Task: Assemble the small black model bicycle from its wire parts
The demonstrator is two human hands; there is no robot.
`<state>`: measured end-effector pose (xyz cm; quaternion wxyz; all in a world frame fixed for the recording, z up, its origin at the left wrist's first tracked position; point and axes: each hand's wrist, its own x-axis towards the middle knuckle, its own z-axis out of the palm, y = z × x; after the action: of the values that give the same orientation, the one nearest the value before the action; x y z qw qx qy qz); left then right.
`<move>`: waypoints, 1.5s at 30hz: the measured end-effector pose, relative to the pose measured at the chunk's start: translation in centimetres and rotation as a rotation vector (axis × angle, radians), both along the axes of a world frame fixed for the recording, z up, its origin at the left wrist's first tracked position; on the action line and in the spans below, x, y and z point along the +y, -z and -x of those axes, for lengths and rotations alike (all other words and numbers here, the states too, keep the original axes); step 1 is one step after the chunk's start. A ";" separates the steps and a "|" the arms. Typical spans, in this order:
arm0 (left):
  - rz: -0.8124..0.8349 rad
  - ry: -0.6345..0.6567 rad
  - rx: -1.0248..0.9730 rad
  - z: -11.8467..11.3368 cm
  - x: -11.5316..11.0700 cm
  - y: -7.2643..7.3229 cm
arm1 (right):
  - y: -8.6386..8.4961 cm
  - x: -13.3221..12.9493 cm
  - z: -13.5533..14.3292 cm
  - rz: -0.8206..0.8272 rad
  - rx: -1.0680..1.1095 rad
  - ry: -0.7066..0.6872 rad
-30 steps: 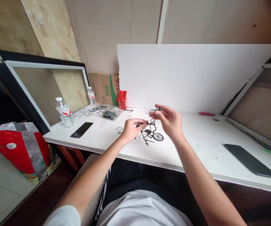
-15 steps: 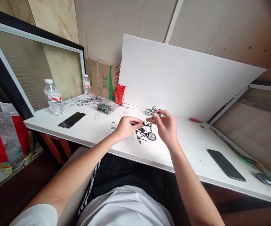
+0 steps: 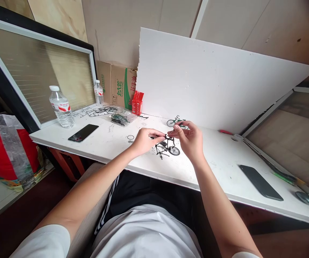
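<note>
My left hand (image 3: 145,141) pinches a small black part (image 3: 166,136) between thumb and fingertips. Closed from the other side, my right hand (image 3: 189,139) grips a thin dark stick-like tool (image 3: 175,128), and its tip meets the black part. Most of the tool is hidden by the fingers. Just below both hands is a black model bicycle (image 3: 165,147), with one spoked wheel (image 3: 174,151) at its right end and a bare frame at the left. Whether the pinched part is joined to it, I cannot tell. Behind my right hand stands a green model bicycle (image 3: 172,122).
On the white table (image 3: 111,147) lie a black ring (image 3: 130,137), a bag of parts (image 3: 120,118), black part frames (image 3: 100,111), a phone (image 3: 83,133) and a dark slab (image 3: 260,182). A water bottle (image 3: 62,107) stands left; a white board (image 3: 197,79) leans behind.
The camera view has shifted slightly. My hands stay together at the black part, and the right fingertips sit a little closer to it.
</note>
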<state>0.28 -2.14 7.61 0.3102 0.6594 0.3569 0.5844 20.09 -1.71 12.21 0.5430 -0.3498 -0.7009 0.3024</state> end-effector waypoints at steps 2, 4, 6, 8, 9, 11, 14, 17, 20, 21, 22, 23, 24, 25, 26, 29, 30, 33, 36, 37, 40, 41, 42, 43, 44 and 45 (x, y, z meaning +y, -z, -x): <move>0.007 -0.002 0.005 0.0 0.0 0.0 | 0.1 0.1 0.0 0.002 -0.016 0.007; 0.014 -0.006 0.012 0.0 -0.1 0.0 | 0.2 0.1 0.1 0.002 -0.034 0.009; 0.020 -0.007 0.013 -0.1 -0.2 -0.1 | 0.3 0.1 0.1 -0.009 -0.047 0.013; 0.028 -0.004 0.016 -0.1 -0.3 -0.2 | 0.4 0.0 0.2 -0.029 -0.064 0.015; 0.032 -0.003 0.016 -0.1 -0.4 -0.2 | 0.4 0.0 0.2 -0.039 -0.075 0.015; 0.042 0.001 0.009 -0.1 -0.5 -0.3 | 0.4 -0.1 0.2 -0.054 -0.090 0.015; 0.050 0.008 -0.022 -0.2 -0.5 -0.4 | 0.4 -0.1 0.2 -0.064 -0.074 0.020; 0.060 0.014 -0.039 -0.2 -0.4 -0.3 | 0.4 -0.1 0.3 -0.065 -0.055 0.020; 0.074 0.017 -0.041 -0.2 -0.3 -0.2 | 0.3 -0.2 0.3 -0.064 -0.058 0.018; 0.076 0.018 -0.040 -0.2 -0.2 -0.2 | 0.3 -0.2 0.2 -0.065 -0.061 0.018; 0.076 0.018 -0.039 -0.2 -0.2 -0.2 | 0.2 -0.2 0.2 -0.065 -0.062 0.018; 0.075 0.019 -0.040 -0.2 -0.2 -0.1 | 0.2 -0.2 0.2 -0.064 -0.064 0.017; 0.075 0.021 -0.042 -0.2 -0.2 -0.1 | 0.2 -0.2 0.2 -0.062 -0.067 0.015; 0.077 0.023 -0.044 -0.2 -0.2 -0.1 | 0.2 -0.2 0.2 -0.060 -0.070 0.013; 0.080 0.025 -0.046 -0.2 -0.3 -0.1 | 0.2 -0.2 0.2 -0.060 -0.073 0.013; 0.084 0.026 -0.048 -0.2 -0.3 -0.1 | 0.3 -0.2 0.3 -0.065 -0.081 0.026; 0.083 0.023 -0.047 -0.2 -0.3 -0.1 | 0.3 -0.2 0.3 -0.066 -0.083 0.031; 0.075 0.012 -0.033 -0.2 -0.2 0.0 | 0.4 -0.1 0.3 -0.064 -0.093 0.028; 0.073 0.006 -0.012 -0.3 -0.2 0.1 | 0.4 0.0 0.2 -0.063 -0.115 0.022; 0.073 0.003 -0.004 -0.3 -0.2 0.1 | 0.4 0.0 0.2 -0.064 -0.128 0.019; 0.071 -0.006 0.018 -0.3 -0.1 0.2 | 0.3 0.0 0.0 -0.063 -0.173 -0.002; 0.069 -0.011 0.019 -0.3 -0.1 0.2 | 0.2 0.1 0.0 -0.065 -0.182 -0.006; 0.064 -0.016 0.018 -0.3 0.0 0.3 | 0.2 0.1 0.0 -0.072 -0.185 -0.003; 0.058 -0.021 0.015 -0.3 0.0 0.3 | 0.2 0.1 0.0 -0.086 -0.182 0.007; 0.052 -0.025 0.011 -0.3 0.0 0.3 | 0.2 0.2 0.0 -0.105 -0.176 0.021; 0.048 -0.029 0.008 -0.3 0.0 0.3 | 0.2 0.3 0.0 -0.125 -0.168 0.036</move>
<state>0.58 -2.12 7.31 0.3160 0.6489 0.3815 0.5775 20.10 -1.44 11.97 0.5084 -0.3517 -0.7553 0.2178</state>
